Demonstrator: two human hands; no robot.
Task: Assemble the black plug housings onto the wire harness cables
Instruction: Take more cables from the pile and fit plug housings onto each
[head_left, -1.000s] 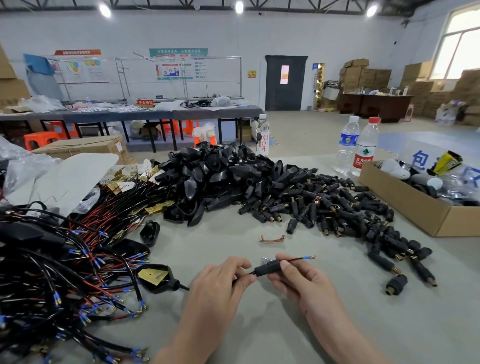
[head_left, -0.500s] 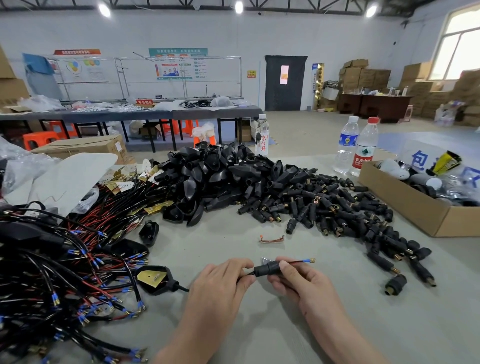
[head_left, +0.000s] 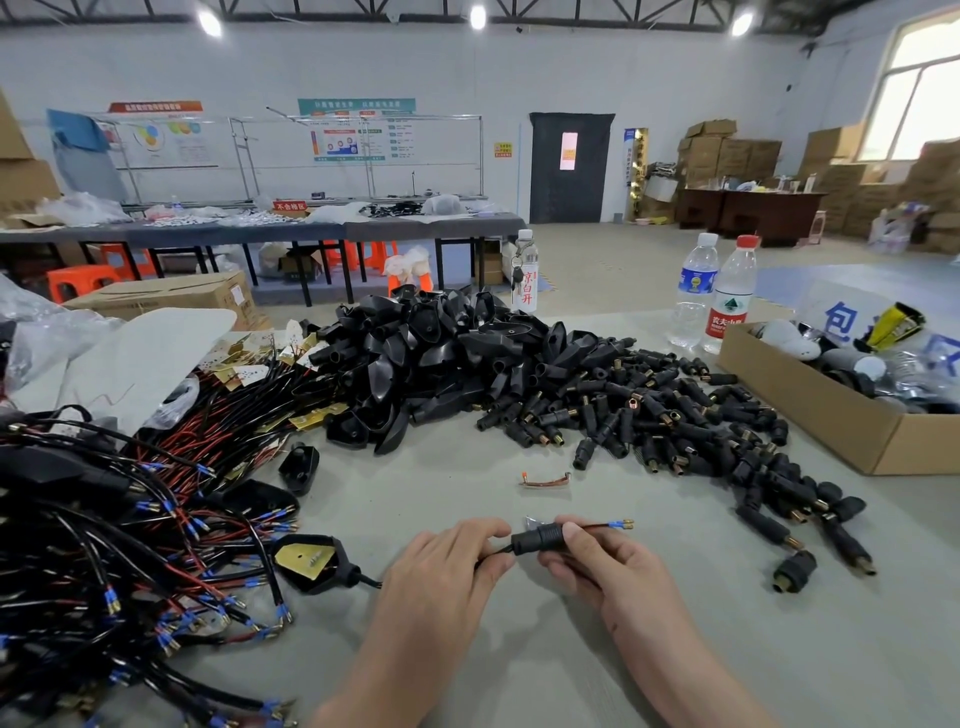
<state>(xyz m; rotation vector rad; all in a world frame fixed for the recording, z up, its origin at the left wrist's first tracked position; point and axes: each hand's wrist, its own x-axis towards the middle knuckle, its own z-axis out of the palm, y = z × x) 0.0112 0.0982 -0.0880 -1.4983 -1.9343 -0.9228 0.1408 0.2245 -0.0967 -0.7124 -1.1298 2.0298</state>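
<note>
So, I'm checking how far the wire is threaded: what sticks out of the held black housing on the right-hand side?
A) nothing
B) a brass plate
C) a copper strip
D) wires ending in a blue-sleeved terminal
D: past the black plug housing that the right hand pinches, thin wires run to a blue-sleeved terminal.

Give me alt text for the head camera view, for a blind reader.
A person's left hand pinches a black cable while the right hand grips a black plug housing threaded on it, blue-tipped wire ends poking out rightward. On the table behind lie a pile of black housings, tangled wire harnesses at left, a cardboard box at right.
</note>
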